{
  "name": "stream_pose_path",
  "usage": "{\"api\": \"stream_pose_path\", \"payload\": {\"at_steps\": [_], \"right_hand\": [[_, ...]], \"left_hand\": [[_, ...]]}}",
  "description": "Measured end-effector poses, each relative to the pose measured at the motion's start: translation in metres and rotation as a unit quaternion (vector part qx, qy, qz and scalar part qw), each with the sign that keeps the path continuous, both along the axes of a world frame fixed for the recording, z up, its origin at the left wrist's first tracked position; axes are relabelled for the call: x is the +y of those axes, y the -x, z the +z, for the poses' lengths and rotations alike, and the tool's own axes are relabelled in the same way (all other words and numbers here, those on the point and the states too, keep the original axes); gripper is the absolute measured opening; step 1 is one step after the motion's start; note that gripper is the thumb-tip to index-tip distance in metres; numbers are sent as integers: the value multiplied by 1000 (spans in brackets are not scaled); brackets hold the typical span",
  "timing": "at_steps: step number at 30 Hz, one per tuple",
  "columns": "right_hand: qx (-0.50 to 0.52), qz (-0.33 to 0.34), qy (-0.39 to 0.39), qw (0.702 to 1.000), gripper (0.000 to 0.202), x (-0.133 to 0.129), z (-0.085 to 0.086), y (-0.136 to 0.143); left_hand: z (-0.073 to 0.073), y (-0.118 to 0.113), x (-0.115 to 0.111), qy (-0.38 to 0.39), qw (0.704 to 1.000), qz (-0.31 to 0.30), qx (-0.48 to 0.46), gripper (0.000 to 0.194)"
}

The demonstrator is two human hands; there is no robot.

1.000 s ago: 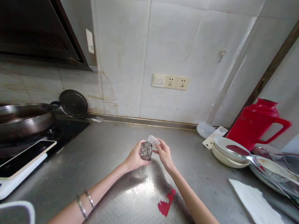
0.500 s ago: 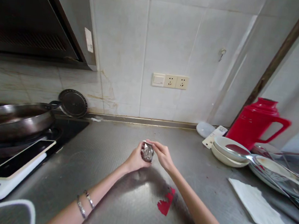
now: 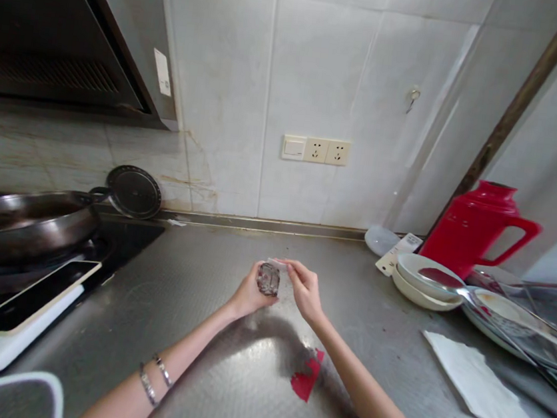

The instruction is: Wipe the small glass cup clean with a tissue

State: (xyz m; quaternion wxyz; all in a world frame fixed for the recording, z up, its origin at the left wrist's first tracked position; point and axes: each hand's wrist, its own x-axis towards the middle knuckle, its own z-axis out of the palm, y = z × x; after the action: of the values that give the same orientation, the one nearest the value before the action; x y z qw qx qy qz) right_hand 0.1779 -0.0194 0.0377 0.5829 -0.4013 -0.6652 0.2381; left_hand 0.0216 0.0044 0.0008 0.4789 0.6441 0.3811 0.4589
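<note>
My left hand (image 3: 245,295) is wrapped round a small, clear glass-like container (image 3: 268,280) with a dark, reddish look, held above the counter. Its base or mouth faces me; I cannot tell which. At its upper edge a thin whitish strip (image 3: 277,262) stretches to the right. My right hand (image 3: 305,290) pinches the end of that strip between thumb and fingers, a little apart from the container. Below the hands, torn red scraps (image 3: 306,378) lie on the steel counter (image 3: 217,390).
At the left, a steel pan (image 3: 25,227) sits on the black stove, near a phone (image 3: 34,298) on a white power bank (image 3: 12,340). To the right are stacked bowls (image 3: 424,296), a red thermos (image 3: 475,228), plates with utensils, and a white paper towel (image 3: 479,386).
My right hand has drawn slightly away from the container, and the whitish strip now shows stretched between them. The container has turned a little in my left hand.
</note>
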Motion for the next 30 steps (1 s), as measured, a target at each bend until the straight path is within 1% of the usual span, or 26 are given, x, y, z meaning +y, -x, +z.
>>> {"api": "stream_pose_path", "payload": {"at_steps": [2, 3, 4, 8, 10, 14, 16, 20, 23, 27, 30], "right_hand": [[32, -62, 4, 998, 34, 5, -3, -1], [34, -78, 6, 996, 34, 7, -5, -2], [28, -78, 9, 997, 33, 8, -6, -2], [-28, -3, 27, 999, 31, 7, -6, 1], [-52, 26, 19, 998, 30, 3, -5, 4], [-98, 41, -40, 994, 30, -2, -4, 6], [-127, 46, -79, 988, 32, -3, -6, 7], [-193, 51, -146, 969, 37, -4, -9, 8], [-253, 41, -197, 946, 39, -5, -9, 8], [-327, 4, -261, 908, 41, -6, -8, 11], [-361, -25, -275, 891, 45, -6, -7, 14]], "left_hand": [[3, 1, -2, -36, 999, -11, 18, 82], [4, 1, -3, -51, 998, -20, 29, 82], [5, 1, -5, -60, 997, -29, 40, 82], [7, 0, -10, -73, 994, -55, 63, 78], [6, -1, -11, -68, 994, -51, 65, 75], [4, -1, -8, -60, 995, -16, 75, 63], [4, -1, -6, -63, 996, -7, 63, 64], [1, -2, -1, -69, 997, -1, 27, 72], [-1, -3, 1, -69, 997, 6, 14, 73], [1, -2, 0, -91, 994, 25, 48, 69], [2, 0, -2, -107, 990, 58, 77, 69]]}}
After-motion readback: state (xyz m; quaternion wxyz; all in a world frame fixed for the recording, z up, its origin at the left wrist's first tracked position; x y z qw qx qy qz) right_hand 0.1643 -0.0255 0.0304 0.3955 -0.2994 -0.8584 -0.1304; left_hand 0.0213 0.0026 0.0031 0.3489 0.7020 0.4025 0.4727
